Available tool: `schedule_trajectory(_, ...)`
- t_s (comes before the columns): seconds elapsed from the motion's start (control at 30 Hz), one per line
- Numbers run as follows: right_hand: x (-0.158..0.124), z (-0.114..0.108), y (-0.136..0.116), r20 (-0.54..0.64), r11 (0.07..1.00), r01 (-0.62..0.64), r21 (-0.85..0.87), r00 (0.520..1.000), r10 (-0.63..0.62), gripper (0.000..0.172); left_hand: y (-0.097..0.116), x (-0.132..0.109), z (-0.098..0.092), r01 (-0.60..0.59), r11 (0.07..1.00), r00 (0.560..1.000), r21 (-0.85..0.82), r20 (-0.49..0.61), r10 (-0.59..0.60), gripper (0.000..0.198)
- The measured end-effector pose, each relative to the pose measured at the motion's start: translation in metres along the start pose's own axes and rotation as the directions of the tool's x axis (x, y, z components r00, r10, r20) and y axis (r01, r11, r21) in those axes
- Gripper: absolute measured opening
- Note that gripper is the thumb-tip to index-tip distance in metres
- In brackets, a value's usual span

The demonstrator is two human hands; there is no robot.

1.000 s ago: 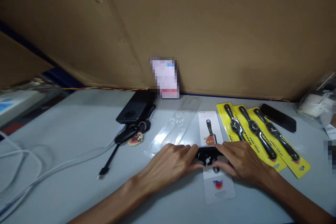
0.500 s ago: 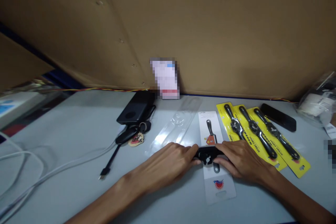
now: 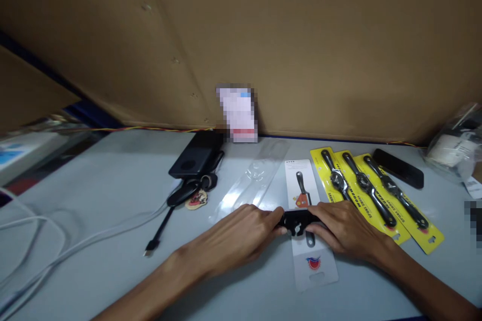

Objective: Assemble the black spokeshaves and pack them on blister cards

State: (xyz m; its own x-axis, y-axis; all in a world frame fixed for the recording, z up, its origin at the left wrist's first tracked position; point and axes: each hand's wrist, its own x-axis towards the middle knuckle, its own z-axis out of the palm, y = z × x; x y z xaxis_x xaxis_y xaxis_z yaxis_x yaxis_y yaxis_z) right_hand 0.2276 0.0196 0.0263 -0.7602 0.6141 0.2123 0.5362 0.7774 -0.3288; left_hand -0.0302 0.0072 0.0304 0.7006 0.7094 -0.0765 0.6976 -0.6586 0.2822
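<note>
A black metal tool [image 3: 298, 221], like the spoke shaves in the packs, is held level between both hands. My left hand [image 3: 254, 230] grips its left end between thumb and fingers, and my right hand [image 3: 341, 225] pinches the right end. Both handles are mostly hidden by the fingers. Beneath the tool lies a white printed card [image 3: 316, 273] with a tool picture and a red and blue logo. A clear plastic blister [image 3: 250, 178] rests behind my left hand. Several yellow packs, such as the nearest one [image 3: 327, 163], lie to the right, each with a black spoke shave.
On the grey table [image 3: 124, 170] are a black power bank [image 3: 196, 154], a dark cable [image 3: 161, 233], white cables [image 3: 101, 234] and a black phone [image 3: 399, 168]. A blurred upright screen [image 3: 241, 115] leans on the cardboard wall [image 3: 320, 50]. A plastic bag [image 3: 454, 148] sits far right.
The black tool has tilted slightly between my fingers, so its face shows more plainly. Both hands keep nearly the same place and grip.
</note>
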Motion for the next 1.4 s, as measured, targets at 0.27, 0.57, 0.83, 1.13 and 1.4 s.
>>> schedule_trajectory(0.27, 0.001, 0.001, 0.002, 0.02, 0.999, -0.023, 0.032, 1.0, 0.022, 0.038, 0.004, -0.001, -0.003, 0.028, 0.999, 1.0, -0.036, -0.002, -0.028, 0.029)
schedule_trajectory(0.57, 0.002, 0.0, 0.0, 0.027, 0.995, -0.071, 0.067, 0.997, 0.069, 0.033, 0.019, 0.003, 0.011, 0.213, 0.961, 0.97, 0.174, -0.158, -0.186, 0.052)
schedule_trajectory(0.83, 0.001, 0.0, 0.0, -0.006, 0.996, -0.05, 0.067, 0.999, 0.051, 0.034, 0.02, 0.001, 0.012, 0.176, 0.965, 0.952, 0.193, -0.282, -0.117, 0.051)
schedule_trajectory(1.13, 0.004, -0.001, -0.001, -0.001, 0.995, -0.037, 0.088, 0.999, 0.037, 0.03, 0.024, 0.002, 0.016, 0.199, 0.938, 0.927, 0.284, -0.365, -0.087, 0.044)
schedule_trajectory(1.4, 0.003, 0.0, -0.002, -0.007, 0.997, -0.022, 0.069, 1.0, 0.023, 0.033, 0.023, 0.003, 0.015, 0.185, 0.937, 0.935, 0.295, -0.347, -0.075, 0.037)
